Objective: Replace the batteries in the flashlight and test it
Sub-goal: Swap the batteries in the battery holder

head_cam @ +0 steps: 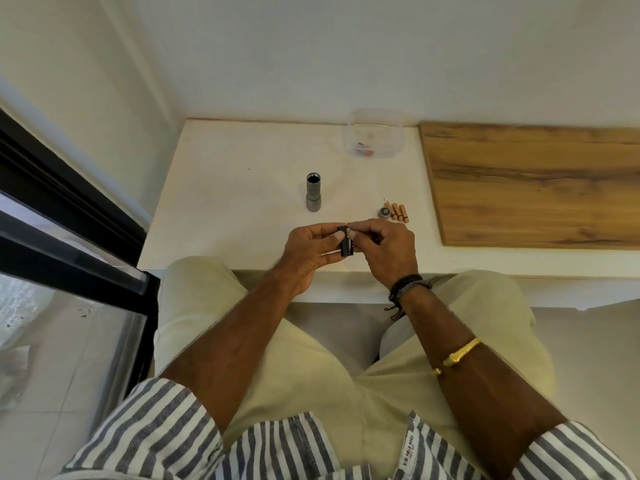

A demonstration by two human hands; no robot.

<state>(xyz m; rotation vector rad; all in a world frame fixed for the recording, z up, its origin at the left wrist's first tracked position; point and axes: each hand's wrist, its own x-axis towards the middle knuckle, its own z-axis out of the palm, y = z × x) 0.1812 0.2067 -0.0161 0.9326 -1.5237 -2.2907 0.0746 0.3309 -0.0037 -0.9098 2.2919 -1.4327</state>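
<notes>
We find the flashlight [313, 192] standing upright on the white table [225, 202], just above the centre of the frame. Its open end faces up, and we judge that it stands this way so that it cannot roll and is ready to take its insert again.

Below it, at the centre of the frame, both hands hold a small black battery holder [346, 242] close to the table's near edge. The left hand [308, 251] curls around the holder's left side and steadies it. The right hand [384, 251] pinches the upper end between thumb and fingertips. We read this as one hand bracing while the other works a cell in or out. We cannot tell whether the holder is loaded.

To the right of the hands, a few copper-coloured batteries [398, 212] lie side by side, with a small round cap [383, 213] touching or just beside them. Both appear grouped within easy reach of the right hand.

A clear plastic box [398, 140] sits at the far edge, above the batteries, and holds a few small items we cannot identify. A wooden board [533, 188] covers the right of the frame.
</notes>
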